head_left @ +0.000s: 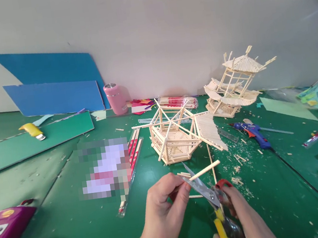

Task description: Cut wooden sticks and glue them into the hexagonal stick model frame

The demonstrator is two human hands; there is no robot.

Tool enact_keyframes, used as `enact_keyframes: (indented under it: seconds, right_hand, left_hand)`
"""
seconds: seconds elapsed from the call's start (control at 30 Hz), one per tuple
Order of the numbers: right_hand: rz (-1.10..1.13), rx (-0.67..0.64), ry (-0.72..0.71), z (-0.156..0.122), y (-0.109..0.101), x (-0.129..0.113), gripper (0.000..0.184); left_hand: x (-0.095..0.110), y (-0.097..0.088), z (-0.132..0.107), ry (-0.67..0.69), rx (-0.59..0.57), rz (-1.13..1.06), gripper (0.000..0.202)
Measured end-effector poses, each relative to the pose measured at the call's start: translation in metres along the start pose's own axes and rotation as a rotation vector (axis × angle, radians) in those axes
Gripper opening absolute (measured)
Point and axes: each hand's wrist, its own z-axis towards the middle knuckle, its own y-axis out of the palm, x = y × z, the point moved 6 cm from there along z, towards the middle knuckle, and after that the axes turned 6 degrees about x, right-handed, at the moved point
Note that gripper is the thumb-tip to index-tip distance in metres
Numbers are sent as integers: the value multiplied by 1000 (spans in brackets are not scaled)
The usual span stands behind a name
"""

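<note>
Your left hand (167,202) pinches one end of a thin wooden stick (206,169) between thumb and fingertips. Your right hand (242,217) is closed around the red and yellow handles of the scissors (200,186). The stick lies across the metal blades, just in front of the frame (173,136), I think so that it stays steady against the edge. The frame is six-sided and pale, built of many thin sticks. To the right of the frame lies a blue glue gun (251,132). Behind the frame to the right stands a tilted stick tower (236,81), and behind it to the left a smooth pink bottle (115,98). Small wood chips (236,163) lie on the green table (56,210).
</note>
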Motion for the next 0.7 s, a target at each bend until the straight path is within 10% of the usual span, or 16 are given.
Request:
enact_keyframes:
  seconds: [0.43, 0.7]
  right_hand:
    - [192, -50, 216, 11, -7, -16, 22]
    - [167, -92, 311, -7, 10, -4, 52]
  left_hand:
    - [12, 1, -3, 248, -46, 131, 21]
    - [15, 1, -9, 354, -116, 163, 19]
